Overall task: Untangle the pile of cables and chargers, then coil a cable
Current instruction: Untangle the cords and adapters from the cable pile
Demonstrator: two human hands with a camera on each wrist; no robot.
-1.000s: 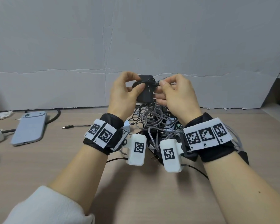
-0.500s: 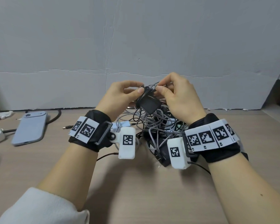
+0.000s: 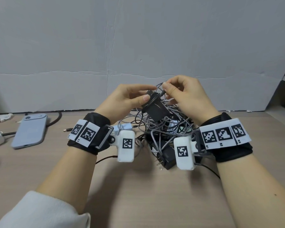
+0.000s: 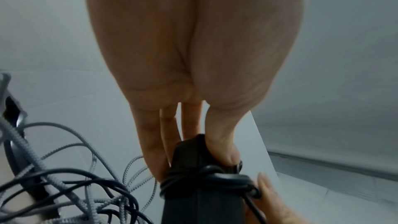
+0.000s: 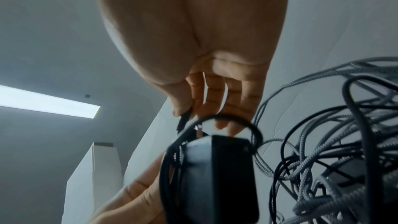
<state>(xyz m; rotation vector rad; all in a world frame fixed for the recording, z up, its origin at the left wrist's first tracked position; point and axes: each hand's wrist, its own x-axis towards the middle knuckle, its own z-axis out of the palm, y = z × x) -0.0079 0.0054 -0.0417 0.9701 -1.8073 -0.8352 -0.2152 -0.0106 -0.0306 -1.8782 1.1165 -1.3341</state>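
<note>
A wood-grain table (image 3: 138, 195) stands against a grey-white wall (image 3: 138, 38). Head view: the pile (image 3: 163, 127) of grey braided and black cables lies at table centre, between the wrists. The left hand (image 3: 127, 101) holds a black charger (image 3: 155, 109) above the pile, thumb and fingers curled round its upper end. The right hand (image 3: 186, 96) pinches a black cable end (image 3: 162, 92) just above the charger. A second charger (image 3: 166, 155) lies at the near edge of the pile, prongs toward the viewer. A phone (image 3: 30, 130) lies well apart at far left. Compared with a second ago, the charger has tipped from upright to slanted, and the right hand has risen with the cable end. Judgement: the wrap round the charger is being unwound; untangling is at an early stage and coiling has not begun. Left wrist view: the thumb (image 4: 224, 142) and fingers (image 4: 150, 142) clamp the charger (image 4: 193, 193); black cable turns (image 4: 206, 178) ring its body. Right wrist view: thumb and forefinger (image 5: 183, 103) pinch the cable end (image 5: 183, 122); one loop (image 5: 228, 118) arches clear of the charger (image 5: 215, 176), and the pile (image 5: 333, 142) lies at the right.
</note>
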